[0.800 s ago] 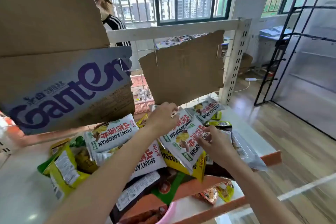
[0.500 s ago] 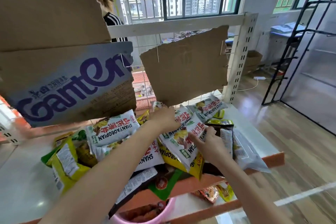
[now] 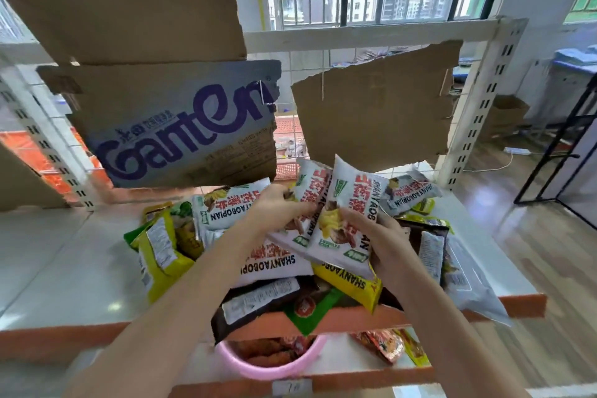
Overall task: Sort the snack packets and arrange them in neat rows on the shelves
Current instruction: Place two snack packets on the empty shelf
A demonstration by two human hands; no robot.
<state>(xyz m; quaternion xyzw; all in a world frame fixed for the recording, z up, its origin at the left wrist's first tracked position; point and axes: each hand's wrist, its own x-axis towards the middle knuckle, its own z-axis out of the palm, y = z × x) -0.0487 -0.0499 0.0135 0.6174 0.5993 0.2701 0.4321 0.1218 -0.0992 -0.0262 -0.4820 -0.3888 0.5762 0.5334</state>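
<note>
The shelf (image 3: 80, 255) is carrying the heap of snack packets (image 3: 206, 236) beneath both hands. The right hand (image 3: 381, 236) is gripping a white packet (image 3: 349, 213), now raised and tilted upright; the left hand (image 3: 277, 207) is pinching another white packet (image 3: 310, 184) beside it, also lifted.

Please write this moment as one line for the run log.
left hand: grips white snack packet | right hand: grips second white packet | both lifted over mixed pile | white shelf: unsorted
</note>
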